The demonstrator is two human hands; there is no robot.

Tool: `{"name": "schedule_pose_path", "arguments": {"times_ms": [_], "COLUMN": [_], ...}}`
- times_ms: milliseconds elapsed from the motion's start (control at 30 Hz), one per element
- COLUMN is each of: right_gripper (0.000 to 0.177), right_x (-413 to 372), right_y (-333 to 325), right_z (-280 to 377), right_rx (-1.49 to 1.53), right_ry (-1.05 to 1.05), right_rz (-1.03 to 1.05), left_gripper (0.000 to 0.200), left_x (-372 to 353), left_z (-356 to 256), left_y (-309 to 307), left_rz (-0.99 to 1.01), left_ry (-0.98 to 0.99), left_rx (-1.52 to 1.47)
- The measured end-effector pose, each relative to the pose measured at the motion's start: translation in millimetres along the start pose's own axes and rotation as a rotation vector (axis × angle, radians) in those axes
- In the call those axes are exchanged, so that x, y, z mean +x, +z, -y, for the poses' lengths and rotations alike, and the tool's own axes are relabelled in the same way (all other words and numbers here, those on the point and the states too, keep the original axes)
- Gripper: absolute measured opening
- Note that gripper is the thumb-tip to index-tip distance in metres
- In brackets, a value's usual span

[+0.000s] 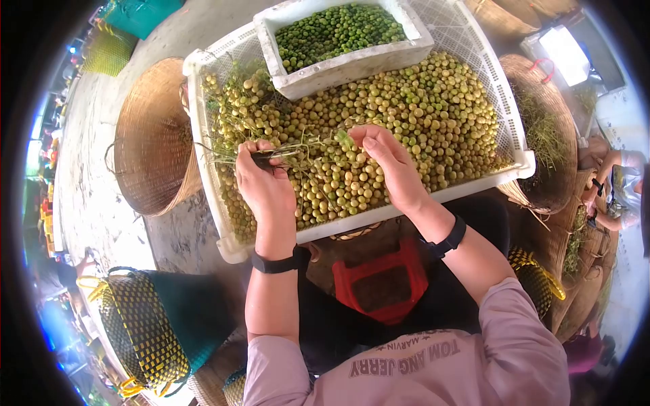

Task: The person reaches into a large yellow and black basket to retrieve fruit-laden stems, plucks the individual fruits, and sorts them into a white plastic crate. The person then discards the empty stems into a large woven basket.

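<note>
My left hand (264, 183) is closed around a bunch of thin green stems (301, 147), with a small dark object (264, 160) showing between its fingers; I cannot make out what it is. The stems stretch right, toward my right hand (393, 166). Its thumb and fingers are drawn together beside a bright green fruit (345, 141); whatever they hold is hidden. Beneath both hands lies a heap of small round yellow-green fruits (440, 115) in a white plastic crate (501, 74). More fruits on twigs (244, 101) lie at the crate's left.
A white foam box (345, 71) of smaller green fruits (338, 34) rests in the crate's far part. Wicker baskets (152, 135) stand left and right, the right one holding twigs (535, 128). A red plastic stool (379, 281) is below, a woven yellow-black basket (142, 331) lower left. Another person (613, 176) is at right.
</note>
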State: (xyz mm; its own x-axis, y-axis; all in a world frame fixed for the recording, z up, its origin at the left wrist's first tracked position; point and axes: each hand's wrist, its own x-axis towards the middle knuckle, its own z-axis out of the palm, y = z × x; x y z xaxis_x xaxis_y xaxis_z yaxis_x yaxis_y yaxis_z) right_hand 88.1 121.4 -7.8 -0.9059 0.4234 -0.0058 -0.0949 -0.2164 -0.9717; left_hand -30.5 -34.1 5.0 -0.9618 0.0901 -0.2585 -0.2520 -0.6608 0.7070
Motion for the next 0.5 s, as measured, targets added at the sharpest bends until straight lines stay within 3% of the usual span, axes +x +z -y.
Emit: {"name": "schedule_pose_path", "arguments": {"times_ms": [367,500], "right_gripper": [0.026,0.026], "right_x": [-6,-5], "right_y": [0,-6], "right_z": [-7,-7], "right_rx": [0.076,0.169], "right_ry": [0.094,0.125], "right_rz": [0.165,0.316], "left_gripper": [0.013,0.013], "left_x": [1,7], "left_z": [1,-1], "left_y": [0,-3], "left_rz": [0.041,-0.02], "left_ry": [0.002,0.013], "left_rx": [0.066,0.055]}}
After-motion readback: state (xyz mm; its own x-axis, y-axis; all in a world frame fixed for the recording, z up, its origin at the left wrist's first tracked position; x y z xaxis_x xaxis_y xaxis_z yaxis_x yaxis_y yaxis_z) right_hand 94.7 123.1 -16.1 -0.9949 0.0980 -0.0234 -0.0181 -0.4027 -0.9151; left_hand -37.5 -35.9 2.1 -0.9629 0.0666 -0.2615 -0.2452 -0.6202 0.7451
